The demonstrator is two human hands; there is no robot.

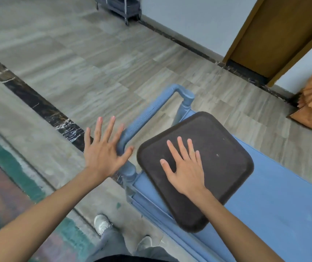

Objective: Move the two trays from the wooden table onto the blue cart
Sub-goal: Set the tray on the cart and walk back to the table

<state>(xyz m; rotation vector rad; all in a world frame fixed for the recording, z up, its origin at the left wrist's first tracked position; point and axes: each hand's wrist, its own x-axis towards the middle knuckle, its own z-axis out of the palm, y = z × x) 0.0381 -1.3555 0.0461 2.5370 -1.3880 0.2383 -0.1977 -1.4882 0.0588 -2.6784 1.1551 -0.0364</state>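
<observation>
Right hand [186, 172]: fingers [182, 148] straight and slightly spread, grasping nothing, laid over the middle of the dark tray [195, 171]. Whether the palm presses or only hovers just above cannot be told.

Left hand [104, 148]: fingers [110, 127] splayed wide, released, holding nothing. It hangs beside the near end of the cart handle [151, 114], thumb toward the tray, apart from it.

Dark tray: one seen, brown-black, rounded corners, raised rim. It lies on the blue cart [274, 201] at the handle end, turned at an angle to the cart's edges. Its near corner reaches to or slightly past the cart's near edge. Whether a second tray lies stacked beneath cannot be told; the wooden table is not in view.

Risks, as judged:
- Skewed placement. With a corner at the edge, a bump to the cart could slide the tray off toward the floor [76, 63].
- Uneven push. Straight fingers on a slick top give no grip; a shove to square it could overshoot.
- Cart roll. A knock from the left hand on the handle could shift the cart under the tray.
- Feet. Both shoes [102, 224] stand close by the cart's near corner, where a falling tray would land.

Beyond: a wooden door [276, 35] at far right, a second trolley [121, 6] against the far wall.
</observation>
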